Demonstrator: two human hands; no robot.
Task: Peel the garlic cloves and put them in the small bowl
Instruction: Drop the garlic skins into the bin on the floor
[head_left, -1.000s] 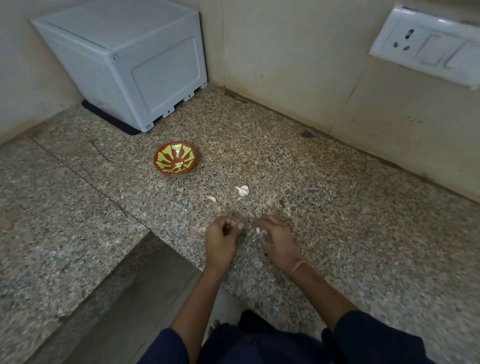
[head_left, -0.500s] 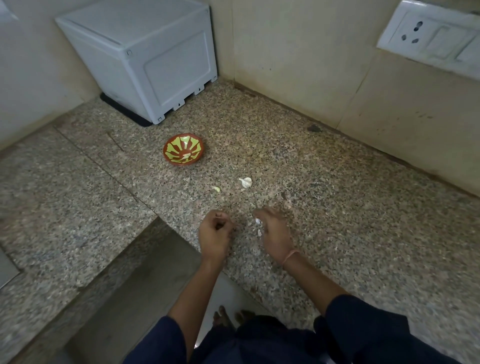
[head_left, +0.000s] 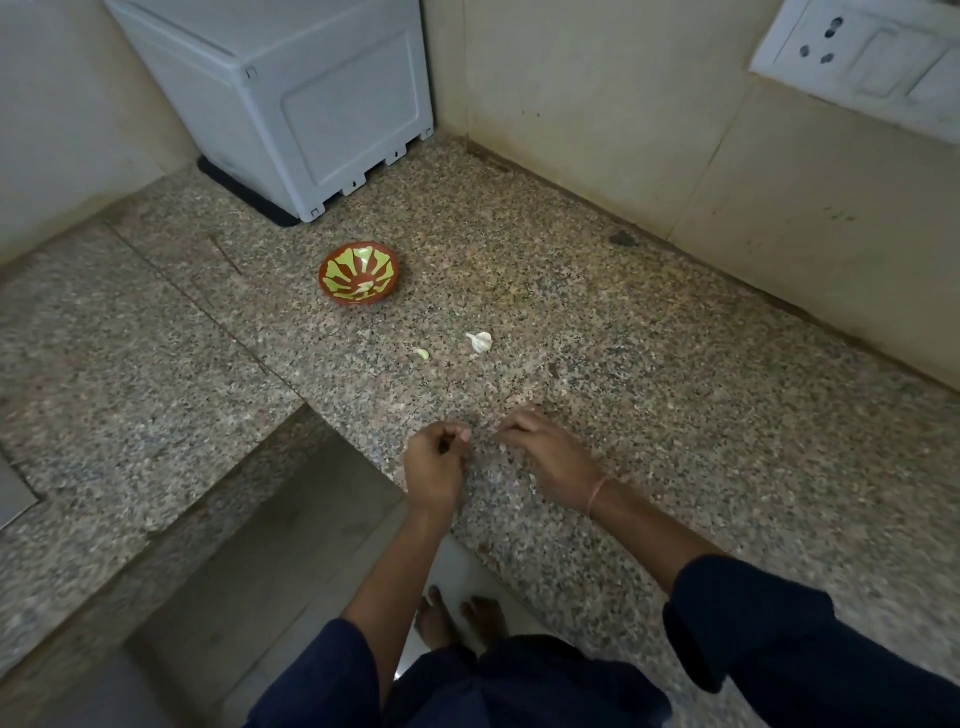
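I see clove (head_left: 480, 342) near bowl (head_left: 358, 273).
Fingers curl on left hand (head_left: 435, 465), bend down on right hand (head_left: 551, 457); contents unclear.

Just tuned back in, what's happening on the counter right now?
A person stands at the granite counter with both hands low near its front edge. The left hand has its fingers curled in; what it holds, if anything, is hidden. The right hand rests fingers-down by a small white scrap. A garlic piece and a smaller bit lie loose between the hands and the small bowl, which holds one pale piece.
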